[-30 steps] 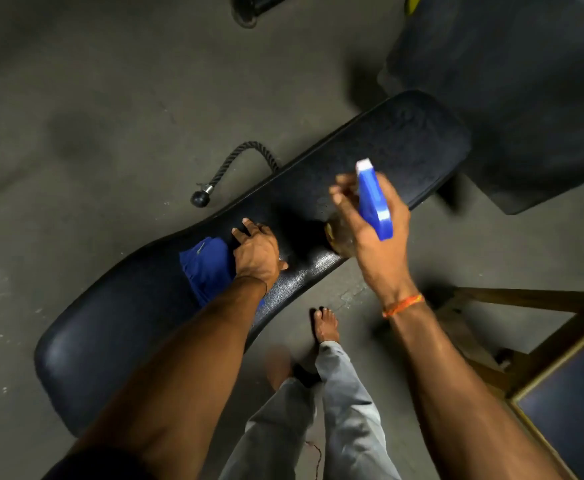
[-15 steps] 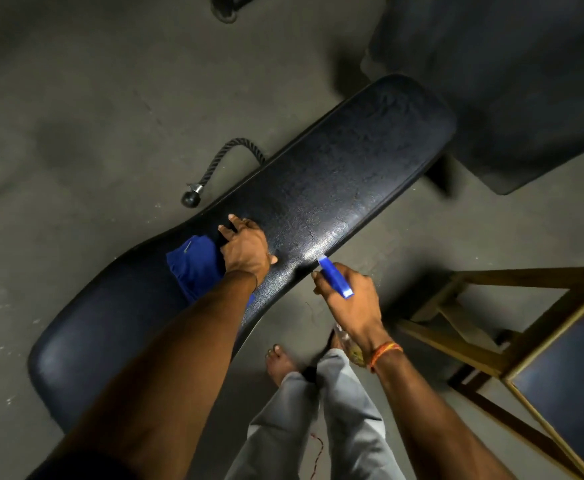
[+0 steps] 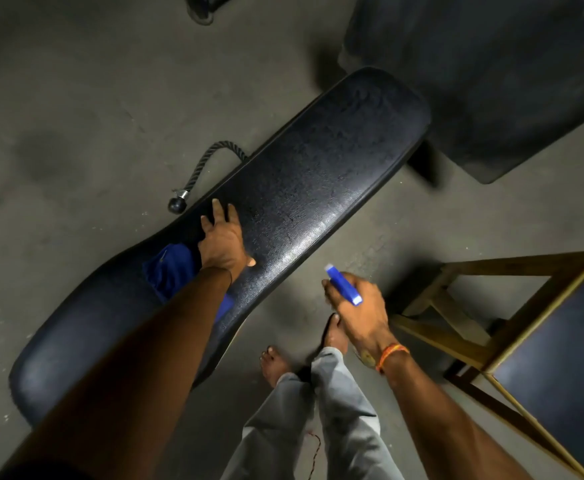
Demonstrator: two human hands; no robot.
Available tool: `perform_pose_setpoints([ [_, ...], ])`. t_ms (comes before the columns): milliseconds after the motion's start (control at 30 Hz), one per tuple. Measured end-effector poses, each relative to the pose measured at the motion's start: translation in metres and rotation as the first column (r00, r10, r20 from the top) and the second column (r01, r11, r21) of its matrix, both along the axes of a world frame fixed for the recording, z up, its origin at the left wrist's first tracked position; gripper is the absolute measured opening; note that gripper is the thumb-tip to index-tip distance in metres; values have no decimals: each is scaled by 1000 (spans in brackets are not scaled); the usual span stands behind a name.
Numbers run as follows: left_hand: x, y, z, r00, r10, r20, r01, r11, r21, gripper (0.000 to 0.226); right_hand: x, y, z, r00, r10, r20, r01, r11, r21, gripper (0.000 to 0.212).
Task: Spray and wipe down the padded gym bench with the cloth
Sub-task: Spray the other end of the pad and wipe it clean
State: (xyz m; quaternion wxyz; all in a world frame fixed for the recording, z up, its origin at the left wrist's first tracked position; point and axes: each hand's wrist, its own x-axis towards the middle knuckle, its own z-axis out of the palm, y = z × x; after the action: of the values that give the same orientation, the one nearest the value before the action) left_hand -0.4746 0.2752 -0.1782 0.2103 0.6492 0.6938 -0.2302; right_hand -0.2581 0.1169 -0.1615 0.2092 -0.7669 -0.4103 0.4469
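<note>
The black padded bench (image 3: 318,174) runs diagonally from lower left to upper right, its surface shiny. My left hand (image 3: 222,237) lies flat on the middle of the pad with fingers spread. A blue cloth (image 3: 171,270) lies bunched on the pad just left of that hand and partly under my wrist. My right hand (image 3: 360,306) hangs off the bench's near side, above the floor, closed around a spray bottle whose blue head (image 3: 343,285) sticks out; the bottle body is hidden by the hand.
A black rope handle (image 3: 200,171) with a ball end lies on the concrete floor beyond the bench. A wooden-framed stool (image 3: 512,306) stands at right. Another dark pad (image 3: 491,81) fills the upper right. My bare feet (image 3: 276,362) stand close to the bench.
My right hand has lowered the spray bottle from above the pad down to the near side by my legs. My left hand opened flat and slid slightly forward beside the cloth.
</note>
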Motion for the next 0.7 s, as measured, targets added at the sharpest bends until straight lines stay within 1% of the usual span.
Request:
perform_pose_setpoints([
  [67, 4, 6, 0, 1000, -12, 22, 13, 1000, -22, 141, -3, -11, -2, 997, 74, 32, -73, 997, -35, 33],
  [167, 6, 13, -4, 999, -13, 45, 15, 1000, -28, 140, -5, -15, -3, 996, 81, 40, -80, 997, -17, 34],
  [233, 9, 18, -4, 992, 64, 112, -63, 998, -15, 131, -2, -11, -1, 998, 43, 35, -43, 999, 5, 34],
  [300, 19, 21, -1, 971, 154, 185, -160, 987, 15, 123, 4, -2, 1, 1000, -29, 5, 29, 999, 25, 39],
  [367, 39, 17, 3, 956, 197, 218, -199, 980, -9, 126, 11, 8, 1, 997, -81, -9, 81, 995, 63, 43],
  [433, 61, 10, 4, 961, 195, 198, -193, 981, -29, 130, 19, 19, 3, 993, -115, 10, 114, 989, 91, 42],
  [500, 76, 6, 3, 974, 179, 137, -178, 984, -24, 132, 28, 30, 0, 987, -158, 21, 155, 983, 97, 38],
  [633, 81, 9, 6, 987, 145, 62, -143, 989, -41, 133, 47, 48, -1, 975, -214, 57, 209, 974, 93, 44],
  [700, 82, 10, 7, 990, 133, 40, -131, 991, -36, 134, 56, 55, -3, 968, -236, 84, 229, 970, 86, 39],
])
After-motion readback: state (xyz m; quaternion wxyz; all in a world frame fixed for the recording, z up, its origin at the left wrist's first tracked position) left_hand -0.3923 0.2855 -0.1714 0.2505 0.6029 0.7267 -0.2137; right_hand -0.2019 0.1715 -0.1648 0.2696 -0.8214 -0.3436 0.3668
